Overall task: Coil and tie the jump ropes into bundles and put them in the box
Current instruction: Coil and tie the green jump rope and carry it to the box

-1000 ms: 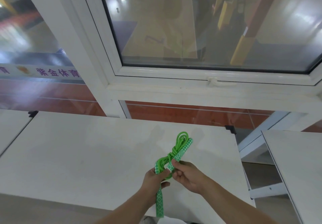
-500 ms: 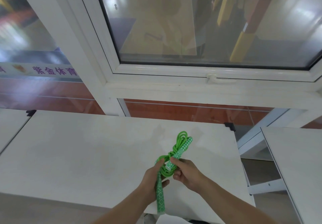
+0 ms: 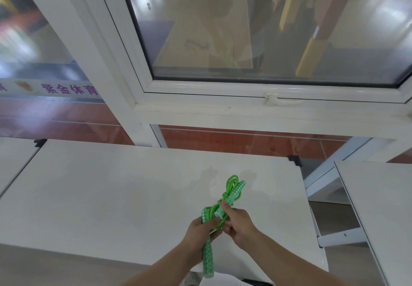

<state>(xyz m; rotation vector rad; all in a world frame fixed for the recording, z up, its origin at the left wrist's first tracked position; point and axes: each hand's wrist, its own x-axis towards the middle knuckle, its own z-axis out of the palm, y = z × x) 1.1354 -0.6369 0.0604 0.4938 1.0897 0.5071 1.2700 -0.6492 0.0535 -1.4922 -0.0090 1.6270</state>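
Observation:
A green jump rope (image 3: 231, 188) with green-and-white patterned handles is bunched into a coil above the near right part of the white table (image 3: 111, 196). My left hand (image 3: 200, 232) grips one handle, whose lower end hangs down below my fist. My right hand (image 3: 239, 224) pinches the coil beside the second handle, which points up and away. Both hands touch each other around the bundle. No box is in view.
A white-framed window (image 3: 245, 98) with a latch rises behind the table. A second white table (image 3: 379, 207) stands to the right across a gap, and a third table's edge (image 3: 13, 158) shows at the left.
My hands have stayed together on the rope; the left fingers shifted slightly on the handle and the coil sits a little tighter. The view moved slightly.

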